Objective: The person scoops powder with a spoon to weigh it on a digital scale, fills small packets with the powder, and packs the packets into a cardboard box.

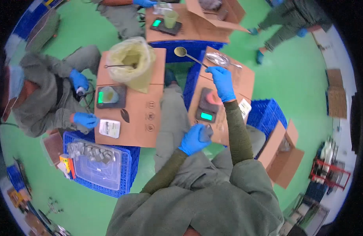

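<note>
My right hand [222, 83], in a blue glove, grips the handle of a long-handled spoon [180, 51]. Its bowl points up and left, beyond the cardboard's edge. Nearer to me, my left hand [194, 141], also gloved, is closed around a small grey object [206, 133] whose kind is unclear. Between the hands lies a dark digital scale [203, 109] with a lit green display. A pink cup [213, 98] rests on it, partly hidden by my right forearm. Past my right hand, a shiny silvery item [217, 59] lies on the cardboard [243, 77].
At left, a co-worker's gloved hands [85, 119] are beside a scale [111, 96] bearing a cup. A lined bag [131, 63] holds yellowish powder and another spoon. Blue crates [268, 113] support the boxes. An opened carton [285, 163] stands at right; a clear lidded tub [98, 169] sits lower left.
</note>
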`<state>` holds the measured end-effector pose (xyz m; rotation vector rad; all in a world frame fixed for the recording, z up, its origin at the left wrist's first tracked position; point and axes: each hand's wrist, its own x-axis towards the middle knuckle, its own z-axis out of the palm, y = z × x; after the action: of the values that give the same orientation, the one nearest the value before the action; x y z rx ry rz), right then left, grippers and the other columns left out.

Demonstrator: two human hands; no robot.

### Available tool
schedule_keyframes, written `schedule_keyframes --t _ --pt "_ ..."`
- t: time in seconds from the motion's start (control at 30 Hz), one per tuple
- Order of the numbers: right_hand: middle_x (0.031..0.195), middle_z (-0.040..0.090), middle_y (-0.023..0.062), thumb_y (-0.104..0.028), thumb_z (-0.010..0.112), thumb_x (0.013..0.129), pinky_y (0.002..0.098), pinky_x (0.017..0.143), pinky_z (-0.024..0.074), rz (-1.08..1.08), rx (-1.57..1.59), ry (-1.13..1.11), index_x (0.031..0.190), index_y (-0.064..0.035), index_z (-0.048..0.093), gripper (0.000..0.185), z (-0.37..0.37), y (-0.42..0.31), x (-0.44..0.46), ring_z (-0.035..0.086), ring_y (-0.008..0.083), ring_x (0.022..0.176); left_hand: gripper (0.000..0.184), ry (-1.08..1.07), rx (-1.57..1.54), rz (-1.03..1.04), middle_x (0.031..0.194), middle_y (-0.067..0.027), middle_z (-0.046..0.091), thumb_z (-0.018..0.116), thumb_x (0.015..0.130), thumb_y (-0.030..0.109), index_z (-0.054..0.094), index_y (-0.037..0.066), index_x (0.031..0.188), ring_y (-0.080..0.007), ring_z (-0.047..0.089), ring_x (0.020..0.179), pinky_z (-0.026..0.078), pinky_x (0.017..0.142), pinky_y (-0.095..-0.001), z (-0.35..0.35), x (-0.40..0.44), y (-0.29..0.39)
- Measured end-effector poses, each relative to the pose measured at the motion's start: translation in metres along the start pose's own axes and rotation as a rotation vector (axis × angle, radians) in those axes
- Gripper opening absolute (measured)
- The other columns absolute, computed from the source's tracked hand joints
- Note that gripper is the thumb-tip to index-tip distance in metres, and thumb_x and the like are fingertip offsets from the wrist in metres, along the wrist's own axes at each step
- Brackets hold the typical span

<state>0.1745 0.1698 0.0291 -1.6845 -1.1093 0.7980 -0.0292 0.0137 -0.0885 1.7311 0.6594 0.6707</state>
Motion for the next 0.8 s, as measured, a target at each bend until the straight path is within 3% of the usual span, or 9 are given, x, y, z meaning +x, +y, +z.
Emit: schedule_keyframes --t 0.1,0.2,0.27,0.37,0.47,0.5,0.73,0.8 --pt "0.091 0.074 0.0095 -0.016 0.066 0.090 0.0324 0.080 0.0518 0.087 0.013 0.183 0.095 0.0029 0.075 0.022 -0.056 0.001 -0.054 0.066 0.0171 0.084 0.059 0.042 -0.035 -0.134 0.114 -0.0204 0.059 0.082 0.074 0.031 0.054 0.005 0.119 -0.0400 0.060 0.106 0.050 0.090 -0.0479 -0.004 -0.011 0.017" --pt "0.089 0.074 0.0110 -0.020 0.068 0.090 0.0338 0.077 0.0519 0.104 -0.104 0.305 0.095 0.0009 0.075 0.023 -0.095 0.033 -0.104 0.068 0.0179 0.084 0.061 -0.075 0.025 -0.302 0.117 -0.0204 0.058 0.083 0.075 0.032 0.054 0.005 0.121 -0.0398 0.060 0.110 0.050 0.094 -0.0465 -0.005 -0.011 0.029" --pt "0.087 0.074 0.0121 -0.023 0.068 0.091 0.0360 0.074 0.0522 0.179 -0.215 0.372 0.095 -0.0020 0.075 0.022 -0.108 0.043 -0.134 0.069 0.0214 0.083 0.062 -0.054 0.036 -0.252 0.117 -0.0203 0.058 0.083 0.075 0.031 0.053 0.004 0.122 -0.0393 0.060 0.110 0.050 0.093 -0.0460 -0.007 -0.011 0.034" --pt "0.081 0.069 0.0102 -0.026 0.064 0.094 0.0384 0.065 0.0529 0.106 -0.677 0.392 0.094 -0.0095 0.071 0.018 -0.102 0.046 -0.174 0.069 0.0278 0.077 0.062 -0.026 0.063 -0.220 0.117 -0.0199 0.059 0.083 0.075 0.031 0.053 0.004 0.123 -0.0383 0.060 0.110 0.050 0.093 -0.0453 -0.004 -0.012 0.032" --pt "0.076 0.061 0.0082 -0.028 0.060 0.097 0.0405 0.056 0.0522 -0.234 -1.066 0.411 0.094 -0.0151 0.064 0.014 -0.089 0.087 -0.189 0.065 0.0304 0.070 0.063 -0.043 0.076 -0.239 0.116 -0.0193 0.059 0.083 0.075 0.032 0.053 0.004 0.124 -0.0374 0.061 0.109 0.050 0.093 -0.0446 -0.003 -0.012 0.038" --pt "0.078 0.056 0.0074 -0.029 0.057 0.098 0.0400 0.053 0.0525 -0.249 -1.154 0.395 0.094 -0.0158 0.059 0.014 -0.087 0.092 -0.191 0.063 0.0268 0.066 0.063 -0.055 0.076 -0.253 0.116 -0.0192 0.059 0.083 0.075 0.032 0.053 0.004 0.124 -0.0371 0.061 0.109 0.050 0.093 -0.0444 -0.003 -0.011 0.040" --pt "0.085 0.058 0.0071 -0.028 0.057 0.099 0.0397 0.058 0.0534 -0.220 -1.023 0.388 0.098 -0.0153 0.062 0.014 -0.085 0.103 -0.199 0.064 0.0269 0.071 0.070 -0.079 0.202 -0.293 0.122 -0.0197 0.059 0.084 0.075 0.034 0.051 0.004 0.129 -0.0361 0.062 0.112 0.051 0.095 -0.0440 0.002 -0.015 0.027" --pt "0.087 0.062 0.0087 -0.028 0.059 0.099 0.0383 0.062 0.0534 -0.214 -0.822 0.470 0.100 -0.0128 0.065 0.016 -0.083 0.106 -0.201 0.066 0.0269 0.075 0.073 -0.072 0.197 -0.282 0.123 -0.0196 0.059 0.084 0.075 0.035 0.050 0.004 0.131 -0.0361 0.062 0.112 0.051 0.096 -0.0444 0.004 -0.018 0.022"
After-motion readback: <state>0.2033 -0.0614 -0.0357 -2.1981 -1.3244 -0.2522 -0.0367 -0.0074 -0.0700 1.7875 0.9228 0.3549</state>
